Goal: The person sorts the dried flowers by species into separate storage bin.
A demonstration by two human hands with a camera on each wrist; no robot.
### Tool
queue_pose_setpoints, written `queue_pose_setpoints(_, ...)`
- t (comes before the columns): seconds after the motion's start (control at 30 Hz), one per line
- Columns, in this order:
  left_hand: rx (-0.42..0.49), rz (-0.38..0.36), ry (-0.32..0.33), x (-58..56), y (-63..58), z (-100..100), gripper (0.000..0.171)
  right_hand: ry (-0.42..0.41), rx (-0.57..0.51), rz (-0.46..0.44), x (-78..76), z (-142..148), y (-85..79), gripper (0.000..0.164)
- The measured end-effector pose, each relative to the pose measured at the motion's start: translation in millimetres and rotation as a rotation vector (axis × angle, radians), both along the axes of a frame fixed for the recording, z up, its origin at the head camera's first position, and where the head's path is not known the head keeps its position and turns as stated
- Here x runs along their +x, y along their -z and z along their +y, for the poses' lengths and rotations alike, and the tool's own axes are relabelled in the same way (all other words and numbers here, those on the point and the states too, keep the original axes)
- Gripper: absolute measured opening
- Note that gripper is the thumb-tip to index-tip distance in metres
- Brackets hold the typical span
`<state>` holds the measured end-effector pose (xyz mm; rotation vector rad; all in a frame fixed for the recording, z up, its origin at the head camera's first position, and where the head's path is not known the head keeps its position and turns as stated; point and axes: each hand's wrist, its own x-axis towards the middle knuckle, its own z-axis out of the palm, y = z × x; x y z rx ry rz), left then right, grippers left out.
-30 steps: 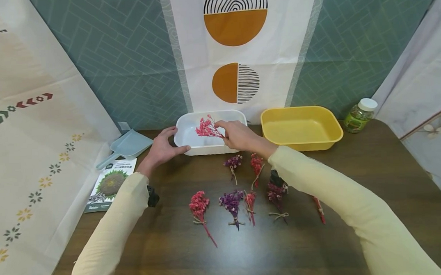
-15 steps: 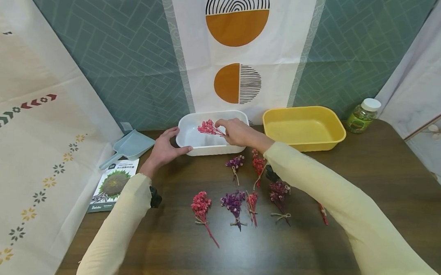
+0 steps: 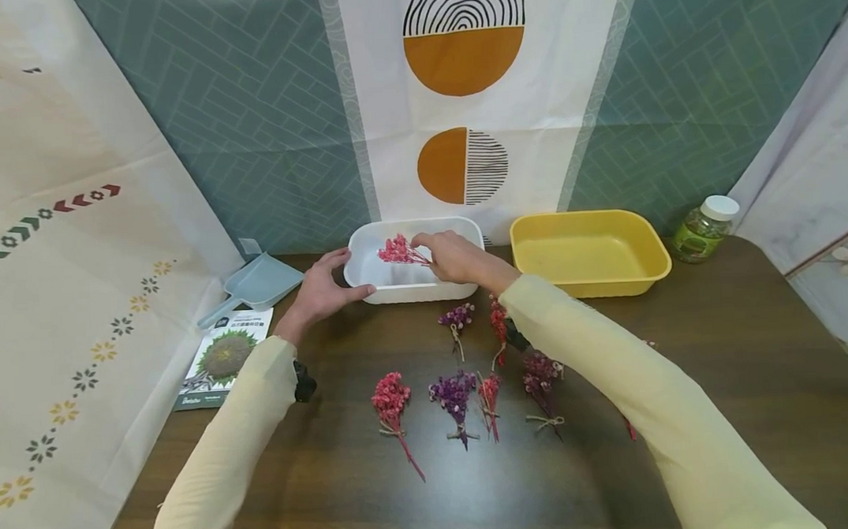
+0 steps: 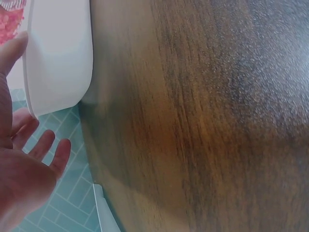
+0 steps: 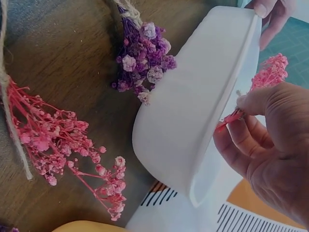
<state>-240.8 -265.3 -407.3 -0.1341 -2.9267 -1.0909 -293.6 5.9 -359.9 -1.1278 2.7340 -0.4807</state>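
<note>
The pink sprig (image 3: 398, 250) is pinched in the right hand (image 3: 459, 259) over the opening of the white tray (image 3: 425, 293), at the far edge of the surface (image 3: 334, 489); the left hand (image 3: 325, 288) grips that tray's left end, thumb on its rim. Tied flower bunches (image 3: 454, 394) lie toward the surface's middle. The yellow tray (image 3: 592, 287) stands right of the white one, the jar (image 3: 705, 230) by the far right corner.

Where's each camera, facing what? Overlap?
Head: worn on head, facing forward and down at table; left hand, right hand and sleeves show.
Left wrist: worn there, facing table and white tub; left hand shows.
Right wrist: worn there, facing white tub and held pink flowers; right hand, part of left hand show.
Head and right wrist share tub, flowers, both hands.
</note>
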Motion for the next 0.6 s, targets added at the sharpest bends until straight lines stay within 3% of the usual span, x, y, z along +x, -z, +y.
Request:
queue_pose_setpoints(0.33,0.004,-0.005,-0.012,2.0,0.1,0,0.093,-0.013,0.064,0.031,-12.6,-5,11.6,0.045)
queue_pose_setpoints(0.6,0.002,-0.014,-0.017,3.2,-1.0,2,0.094,0.012,0.09,-0.026,-15.8,-10,13.8,0.043)
